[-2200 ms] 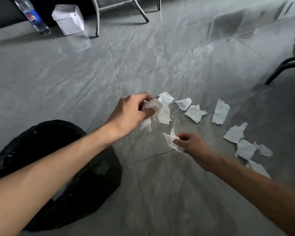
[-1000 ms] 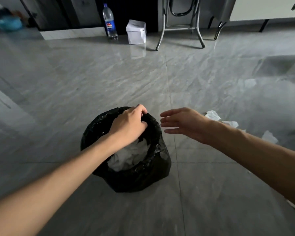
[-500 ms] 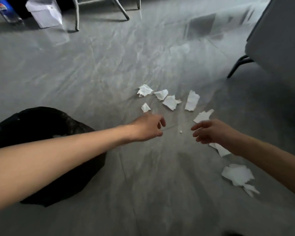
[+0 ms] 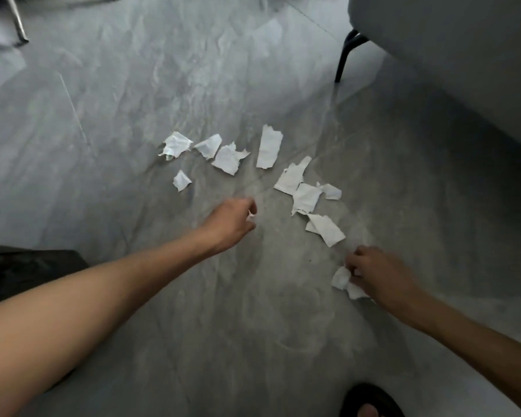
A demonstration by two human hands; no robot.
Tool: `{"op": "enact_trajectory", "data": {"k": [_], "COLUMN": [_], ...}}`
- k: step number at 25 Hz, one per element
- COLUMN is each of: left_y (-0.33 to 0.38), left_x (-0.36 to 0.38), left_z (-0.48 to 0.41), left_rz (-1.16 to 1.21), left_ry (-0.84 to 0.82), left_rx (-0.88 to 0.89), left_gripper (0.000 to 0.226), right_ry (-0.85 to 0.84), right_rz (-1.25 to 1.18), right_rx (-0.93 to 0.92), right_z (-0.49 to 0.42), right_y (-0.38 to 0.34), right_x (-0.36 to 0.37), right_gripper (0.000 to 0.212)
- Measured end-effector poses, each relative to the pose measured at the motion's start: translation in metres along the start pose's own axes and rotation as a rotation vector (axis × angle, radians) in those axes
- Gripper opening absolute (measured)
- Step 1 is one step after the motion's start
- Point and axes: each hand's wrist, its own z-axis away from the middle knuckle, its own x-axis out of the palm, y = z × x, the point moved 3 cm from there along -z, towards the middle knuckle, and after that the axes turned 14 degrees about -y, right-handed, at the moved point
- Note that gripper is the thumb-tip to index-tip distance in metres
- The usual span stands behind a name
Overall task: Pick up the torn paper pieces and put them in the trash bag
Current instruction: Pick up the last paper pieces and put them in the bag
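Several torn white paper pieces (image 4: 269, 150) lie scattered on the grey floor in the middle of the view. My left hand (image 4: 230, 221) reaches over the floor below them, its fingertips pinched on a tiny white scrap (image 4: 250, 216). My right hand (image 4: 376, 273) is low at the right, fingers closed on a crumpled paper piece (image 4: 343, 279) that still touches the floor. The black trash bag (image 4: 21, 269) shows only partly at the left edge, behind my left forearm.
A grey chair seat (image 4: 463, 55) with a black leg (image 4: 346, 55) stands at the upper right. A metal frame leg (image 4: 17, 25) is at the top left. A black sandal with toes (image 4: 370, 401) sits at the bottom edge.
The view swung from the bag back to the papers. My right hand dropped to the near-right piece and closed on it. My left hand moved forward and pinched a tiny scrap.
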Motion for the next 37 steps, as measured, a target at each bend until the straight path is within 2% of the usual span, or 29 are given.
{"op": "enact_trajectory", "data": {"k": [2,4,7,9,10,12,15,18,21,23,25,26,28,30,33,35,37], "left_y": [-0.010,-0.013,-0.019,-0.023,-0.024,-0.028,-0.024,0.014,0.071,0.094,0.098,0.096,0.091,0.088,0.083,0.075,0.068], "left_x": [0.012,0.021,0.027,0.029,0.030,0.032,0.033,0.035,0.057,0.074,0.083,0.084,0.083,0.083,0.082,0.072,0.059], "left_z": [-0.014,-0.029,-0.041,-0.042,-0.043,-0.044,-0.044,-0.037,-0.043,-0.054,-0.063,-0.066,-0.068,-0.065,-0.053,-0.050,-0.058], "left_rz": [-0.027,-0.011,0.034,0.073,0.092,0.115,0.054,-0.142,-0.324,-0.458,-0.544,-0.526,-0.435,-0.359,-0.270,-0.177,-0.054], "left_ry": [0.024,0.035,0.103,0.151,0.168,0.183,0.175,0.245,0.205,0.128,0.068,0.068,0.064,0.051,0.095,0.154,0.203], "left_rx": [-0.045,-0.076,-0.075,-0.037,-0.022,-0.017,0.024,0.288,0.562,0.590,0.538,0.520,0.517,0.546,0.589,0.567,0.481], "left_gripper": [0.035,0.038,0.027,0.014,0.008,0.003,0.004,0.003,0.006,0.012,0.016,0.015,0.012,0.010,0.007,0.006,0.012], "right_ry": [0.045,0.119,0.235,0.274,0.275,0.280,0.283,0.139,0.122,0.185,0.289,0.313,0.251,0.140,0.122,0.127,0.139], "right_rz": [-0.137,-0.411,-0.921,-1.125,-1.098,-0.883,-0.555,-0.289,-0.267,-0.309,-0.402,-0.420,-0.397,-0.284,-0.142,-0.185,-0.307], "right_rx": [-0.066,-0.081,-0.013,0.039,0.064,0.094,-0.033,-0.138,-0.170,-0.145,-0.067,-0.060,-0.109,-0.194,-0.245,-0.208,-0.169], "right_z": [-0.001,0.002,0.006,0.009,0.010,0.009,0.010,0.002,-0.005,-0.005,0.002,0.007,0.020,0.030,0.027,0.019,0.013], "right_y": [-0.001,0.005,0.020,0.029,0.032,0.035,0.034,0.038,0.036,0.038,0.046,0.048,0.044,0.030,0.014,0.012,0.013], "right_x": [-0.002,-0.014,-0.034,-0.031,-0.025,-0.010,0.007,0.022,0.025,0.022,0.015,0.014,0.020,0.036,0.046,0.039,0.031], "right_gripper": [0.013,0.011,0.010,0.007,0.005,0.011,0.017,0.017,0.007,0.017,0.025,0.023,0.014,0.016,0.008,0.005,0.016]}}
